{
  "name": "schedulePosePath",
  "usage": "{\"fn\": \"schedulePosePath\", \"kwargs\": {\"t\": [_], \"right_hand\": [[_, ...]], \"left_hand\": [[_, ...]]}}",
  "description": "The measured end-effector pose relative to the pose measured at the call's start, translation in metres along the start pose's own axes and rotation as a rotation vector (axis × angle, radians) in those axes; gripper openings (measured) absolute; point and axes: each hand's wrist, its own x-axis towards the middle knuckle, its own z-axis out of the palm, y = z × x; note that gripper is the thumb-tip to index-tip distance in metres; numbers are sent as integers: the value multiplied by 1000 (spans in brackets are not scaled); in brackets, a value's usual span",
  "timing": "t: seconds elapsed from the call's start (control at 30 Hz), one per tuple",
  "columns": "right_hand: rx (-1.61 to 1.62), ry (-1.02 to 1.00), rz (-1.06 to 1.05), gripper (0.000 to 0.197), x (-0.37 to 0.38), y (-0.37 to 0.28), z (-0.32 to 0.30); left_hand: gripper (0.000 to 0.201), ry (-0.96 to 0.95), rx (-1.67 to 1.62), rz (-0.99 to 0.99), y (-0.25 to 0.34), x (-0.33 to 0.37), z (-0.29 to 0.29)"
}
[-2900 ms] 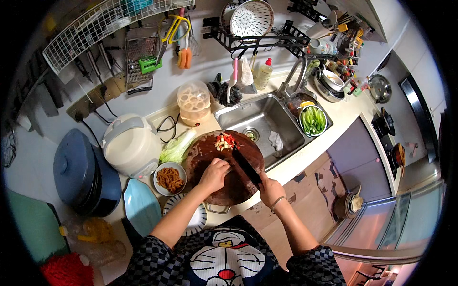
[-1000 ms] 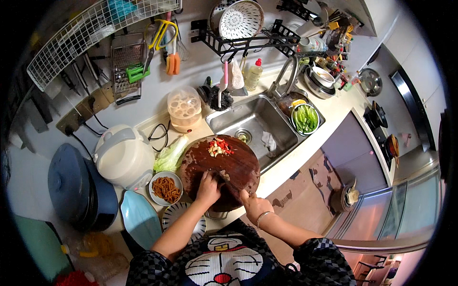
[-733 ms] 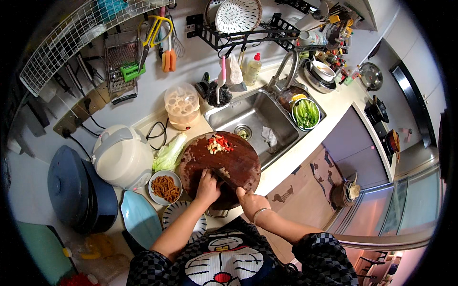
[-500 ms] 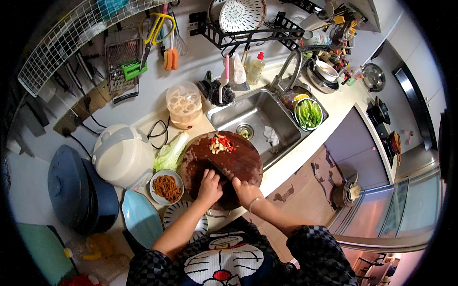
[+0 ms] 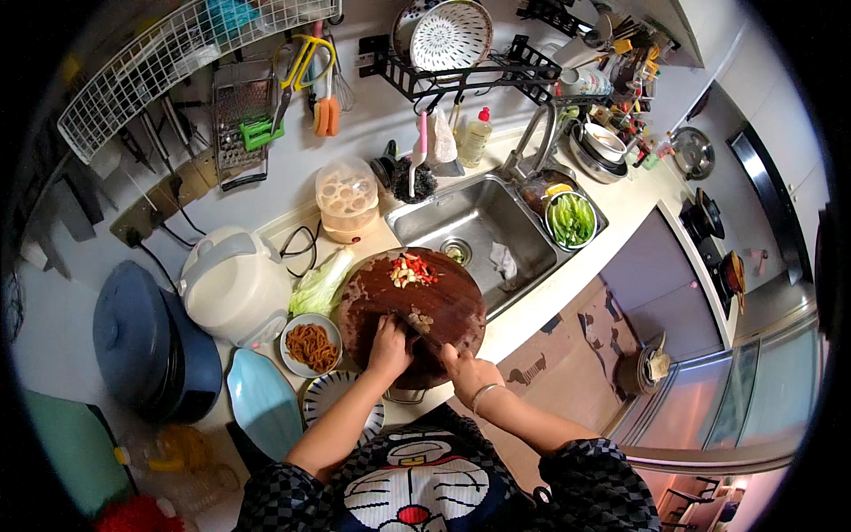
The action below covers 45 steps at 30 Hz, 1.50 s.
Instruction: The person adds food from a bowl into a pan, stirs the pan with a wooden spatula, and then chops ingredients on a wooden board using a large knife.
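A round, dark wooden chopping board (image 5: 372, 288) lies on the counter below me. My right hand (image 5: 472, 374) is closed round the handle of a kitchen knife (image 5: 425, 335), whose dark blade slants across the board toward my left hand. Curled fingers of my left hand (image 5: 390, 348) press down at the board beside the blade; what they hold, if anything, is hidden. Small pale pieces (image 5: 422, 321) lie on the far side of the blade. Farther up the board sits a heap of chopped red and pale bits (image 5: 414, 269).
Left of the board are lettuce (image 5: 323, 282), a bowl of brown strips (image 5: 310, 348), a striped plate (image 5: 330, 392), a blue dish (image 5: 264, 403) and a rice cooker (image 5: 235, 284). A steel sink (image 5: 479, 213) adjoins the board, with a bowl of cut greens (image 5: 572, 220) at its right.
My right hand and the knife handle have shifted slightly down and right. More pale pieces show beyond the blade. My left hand stays at about the same spot.
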Motion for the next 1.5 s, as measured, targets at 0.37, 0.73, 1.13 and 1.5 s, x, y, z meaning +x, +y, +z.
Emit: {"fn": "schedulePosePath", "kwargs": {"t": [0.37,0.73,1.13,1.5], "right_hand": [[12,-51,-47,25,11,1,2],[-5,181,-167,34,74,16,44],[-77,187,-18,30,7,-1,19],[223,187,86,30,-4,6,16]], "left_hand": [[32,-50,-5,-54,-9,-1,5],[19,47,-4,-43,-8,-2,6],[28,63,77,-53,3,-8,-1],[23,-243,-125,173,-21,2,-21]]}}
